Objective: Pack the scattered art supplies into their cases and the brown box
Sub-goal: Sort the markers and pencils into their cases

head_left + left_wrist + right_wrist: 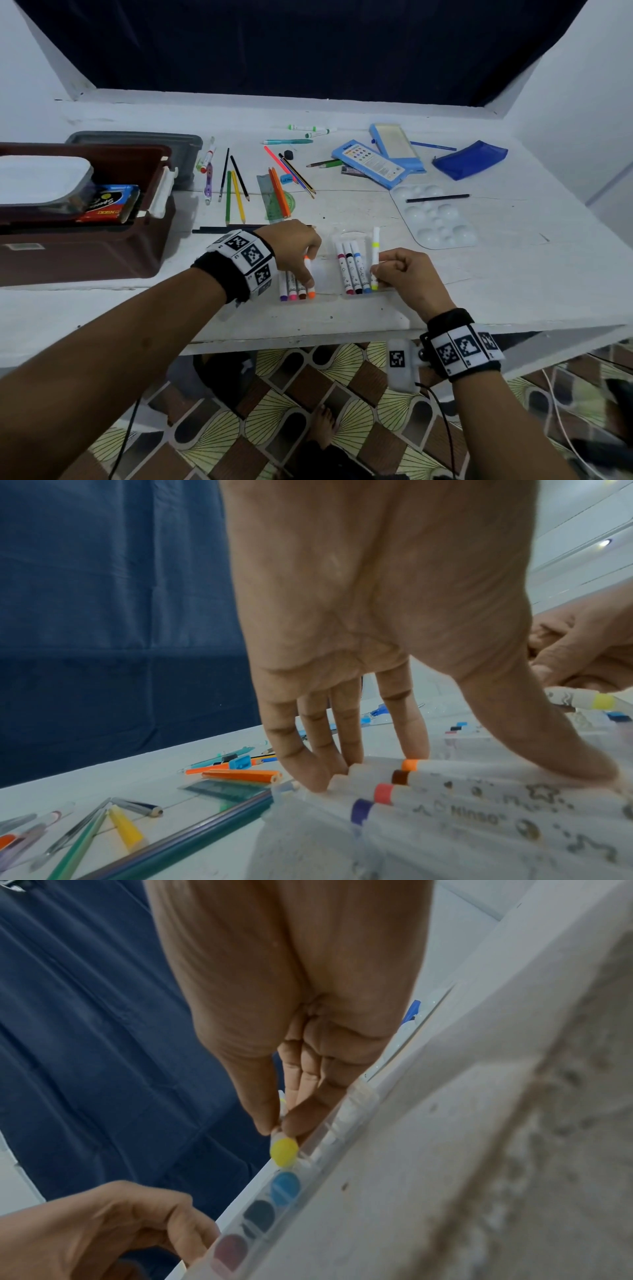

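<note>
Your right hand (407, 274) pinches the yellow marker (375, 257) over the clear case (363, 236), lengthwise beside three markers; your left hand (294, 246) presses straight fingers on the orange marker (309, 277).

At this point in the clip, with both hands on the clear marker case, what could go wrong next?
1. The yellow marker, pinched by the right hand, sits tilted beside the blue marker; pressed off-line it may miss its slot or knock its neighbour loose.
2. The left hand presses the orange marker at the clear marker case's edge; the thin tray could flex and pop others out.
3. The case lies near the table edge, so a slipped marker might roll off.
</note>
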